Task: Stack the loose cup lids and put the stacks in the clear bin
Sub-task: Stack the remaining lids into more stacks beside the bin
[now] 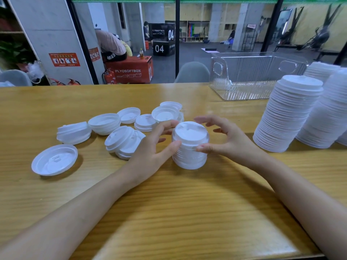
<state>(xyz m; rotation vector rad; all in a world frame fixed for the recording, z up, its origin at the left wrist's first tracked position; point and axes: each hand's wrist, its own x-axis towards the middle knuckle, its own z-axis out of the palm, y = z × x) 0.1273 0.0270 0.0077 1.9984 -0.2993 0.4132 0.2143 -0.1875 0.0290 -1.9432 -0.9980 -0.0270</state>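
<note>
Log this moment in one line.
left grip: holds short lid stack | right grip: holds it too | loose lids: on table | clear bin: beyond

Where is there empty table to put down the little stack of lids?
The widest bare table lies in front of the short stack, toward the near edge. Another bare strip runs along the far edge, between the loose lids and the clear bin. It is crowded left of the short stack with loose lids, and right with the tall stacks.

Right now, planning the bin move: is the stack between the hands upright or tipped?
Upright: the stack stands on the table, top lid facing up.
</note>
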